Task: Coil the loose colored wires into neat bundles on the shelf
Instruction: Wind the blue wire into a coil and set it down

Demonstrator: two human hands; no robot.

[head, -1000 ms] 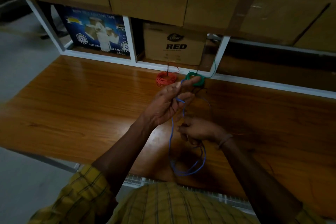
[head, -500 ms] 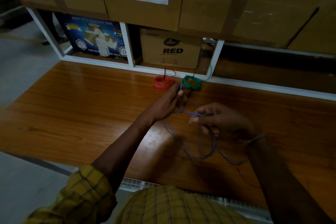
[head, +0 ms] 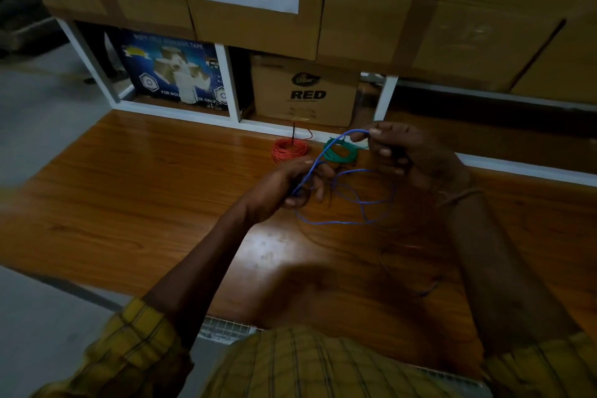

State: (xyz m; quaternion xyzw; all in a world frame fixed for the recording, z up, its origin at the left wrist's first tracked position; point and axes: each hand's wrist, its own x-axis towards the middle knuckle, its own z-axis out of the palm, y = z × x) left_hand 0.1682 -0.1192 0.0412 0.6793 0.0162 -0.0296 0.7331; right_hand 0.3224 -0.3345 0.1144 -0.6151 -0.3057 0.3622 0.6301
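Observation:
A loose blue wire (head: 337, 222) runs between both hands above the wooden shelf (head: 135, 203). My left hand (head: 287, 182) grips one part of it with curled fingers. My right hand (head: 410, 155) pinches a raised loop of it, up and to the right. The slack hangs in loose loops over the wood between my forearms. A coiled red wire bundle (head: 289, 149) and a coiled green wire bundle (head: 340, 152) lie side by side at the back of the shelf, just behind my hands.
A white frame rail (head: 517, 168) borders the shelf's back edge. Behind it stand a brown "RED" carton (head: 305, 90) and a blue tape box (head: 171, 71). Large cardboard boxes (head: 355, 10) overhang from above. A faint thin wire (head: 416, 268) lies on the wood at right.
My right hand has risen up and back with a loop of the blue wire, from low near my body to beside the green bundle. My left hand has dropped slightly, still holding the wire.

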